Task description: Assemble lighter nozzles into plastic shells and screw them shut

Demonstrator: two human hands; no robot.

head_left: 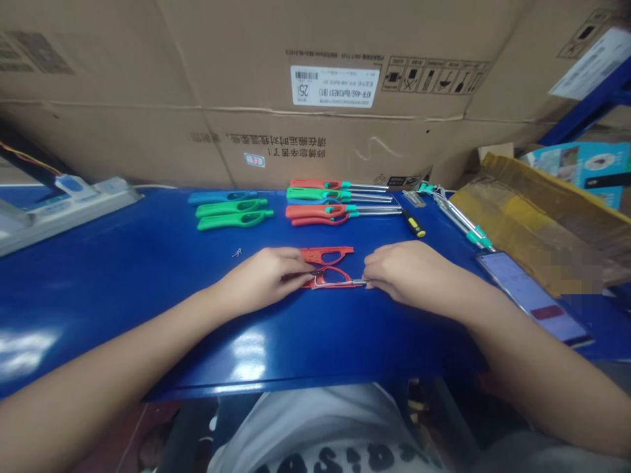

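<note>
Red lighter shell [329, 278] lies flat near mid-bench, in front of the other lighters, metal nozzle tube [358, 282] pointing right. Shell looks open: trigger loop and thin wire visible inside. Second red shell half [326, 255] lies flat just beyond it, toward the far edge. Left hand [261, 279] and right hand [409, 272] both curled, pinching the lower shell from opposite ends, right fingertips [369, 279] at the tube end. Blue bench [148, 263] carries the rest. Near its far edge: green and blue lighter shells [231, 209] on the left, lighters with metal tubes [318, 211] in a row at centre, yellow-black screwdriver [413, 223] just right of them. Lit phone [532, 295] lies near the right edge. Cardboard cartons [246, 66] stacked behind the bench.
</note>
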